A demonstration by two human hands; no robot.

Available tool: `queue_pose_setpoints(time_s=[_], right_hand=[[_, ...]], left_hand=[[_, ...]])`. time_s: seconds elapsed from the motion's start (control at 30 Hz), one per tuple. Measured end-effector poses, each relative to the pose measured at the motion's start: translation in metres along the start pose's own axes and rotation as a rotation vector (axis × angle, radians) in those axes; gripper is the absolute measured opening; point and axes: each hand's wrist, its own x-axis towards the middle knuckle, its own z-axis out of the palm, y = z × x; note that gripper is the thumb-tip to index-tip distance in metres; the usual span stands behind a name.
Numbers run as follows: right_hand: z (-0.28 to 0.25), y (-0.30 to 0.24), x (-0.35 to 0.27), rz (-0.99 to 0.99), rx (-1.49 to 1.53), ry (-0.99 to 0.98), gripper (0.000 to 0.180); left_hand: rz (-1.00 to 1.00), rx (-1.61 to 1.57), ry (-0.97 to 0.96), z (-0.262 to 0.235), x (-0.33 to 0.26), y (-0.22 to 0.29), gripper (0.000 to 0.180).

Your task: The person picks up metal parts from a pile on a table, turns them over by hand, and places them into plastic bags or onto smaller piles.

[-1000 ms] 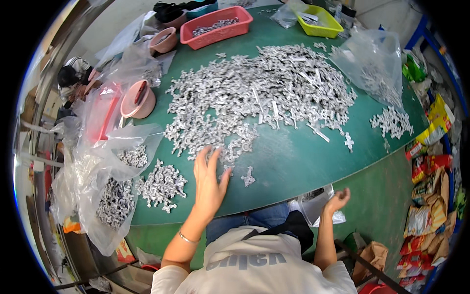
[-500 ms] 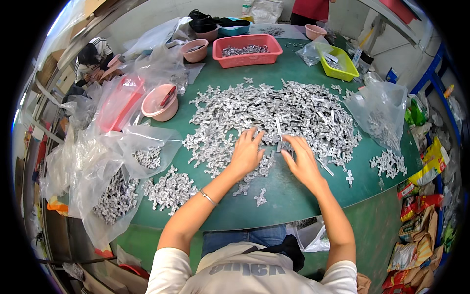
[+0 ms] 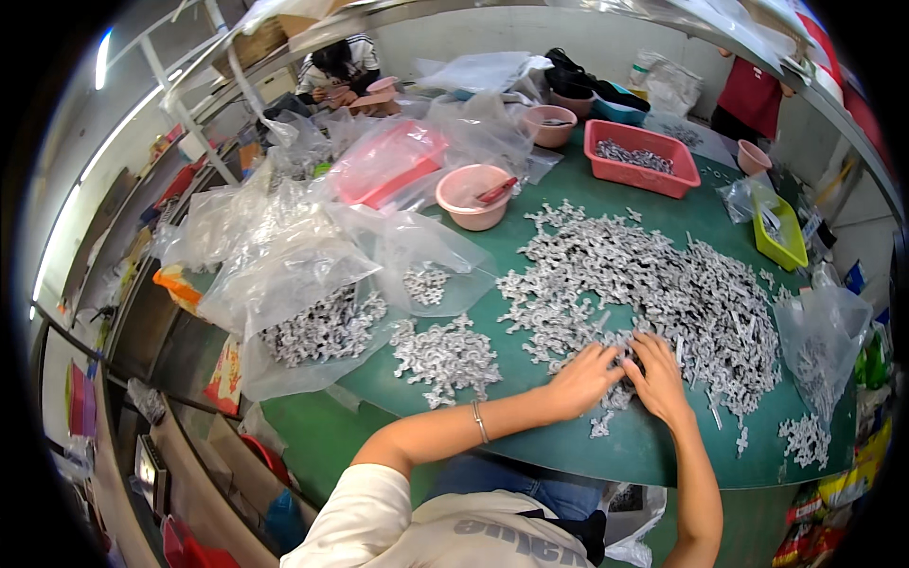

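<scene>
Head view: the left hand (image 3: 585, 379) and right hand (image 3: 656, 379) lie side by side, fingers spread flat on the near edge of the big heap of small grey metal parts (image 3: 663, 293), which stretches away across the round green table (image 3: 568, 454).

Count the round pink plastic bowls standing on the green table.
4: one round pink plastic bowl near the middle, holding a red tool; one behind it; one at the far left; one at the far right edge. Bags may hide others.
</scene>
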Motion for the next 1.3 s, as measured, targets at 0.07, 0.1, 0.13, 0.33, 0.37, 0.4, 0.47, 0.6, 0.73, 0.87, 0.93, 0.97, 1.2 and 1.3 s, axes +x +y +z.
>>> queue_pose_setpoints(time_s=[0.07, 0.1, 0.13, 0.33, 0.37, 0.4, 0.47, 0.6, 0.73, 0.87, 0.93, 0.97, 1.2, 1.3], right_hand=[[-0.005, -0.006, -0.011, -0.030, -0.016, -0.006, 0.037], [-0.005, -0.009, -0.016, -0.043, -0.022, -0.007, 0.036], [-0.005, -0.008, -0.021, -0.060, -0.018, 0.005, 0.034], [0.004, -0.014, -0.042, -0.083, -0.030, 0.137, 0.032], [0.003, -0.018, -0.043, -0.084, -0.038, 0.154, 0.032], [0.002, -0.023, -0.044, -0.119, -0.045, 0.219, 0.028], [0.001, -0.024, -0.049, -0.085, -0.030, 0.207, 0.023], [0.002, -0.017, -0.058, -0.118, 0.034, 0.278, 0.016], [0.003, -0.025, -0.066, -0.142, -0.007, 0.382, 0.014], [0.002, -0.020, -0.074, -0.088, 0.009, 0.512, 0.012], [0.000, -0.006, -0.078, 0.006, 0.027, 0.572, 0.012], [-0.001, -0.005, -0.082, 0.012, -0.004, 0.593, 0.011], [-0.008, -0.036, -0.085, 0.498, 0.988, 0.618, 0.012], [-0.001, -0.059, -0.091, 0.517, 1.456, 0.495, 0.012]], left_hand=[[0.054, -0.019, 0.036, -0.003, -0.008, 0.006, 0.035], [0.059, -0.021, 0.025, -0.005, -0.013, 0.008, 0.035], [0.066, -0.028, 0.016, -0.010, -0.016, 0.013, 0.035], [0.077, -0.163, -0.017, -0.020, -0.031, 0.022, 0.036], [0.081, -0.161, -0.018, -0.021, -0.032, 0.023, 0.036], [0.084, -0.158, -0.019, -0.021, -0.034, 0.024, 0.036], [0.089, -0.178, 0.009, -0.021, -0.038, 0.026, 0.035], [0.071, -0.210, 0.019, -0.021, -0.042, 0.031, 0.035], [-0.067, -0.159, 0.039, -0.023, -0.047, 0.037, 0.037], [-0.101, -0.195, 0.116, -0.033, -0.045, 0.051, 0.038], [-0.084, -0.246, 0.156, -0.037, -0.042, 0.059, 0.037], [-0.077, -0.277, 0.161, -0.041, -0.045, 0.060, 0.036], [-0.254, -0.600, 0.162, -0.071, -0.055, 0.074, 0.037], [-0.380, -0.875, 0.096, -0.071, -0.048, 0.080, 0.041]])
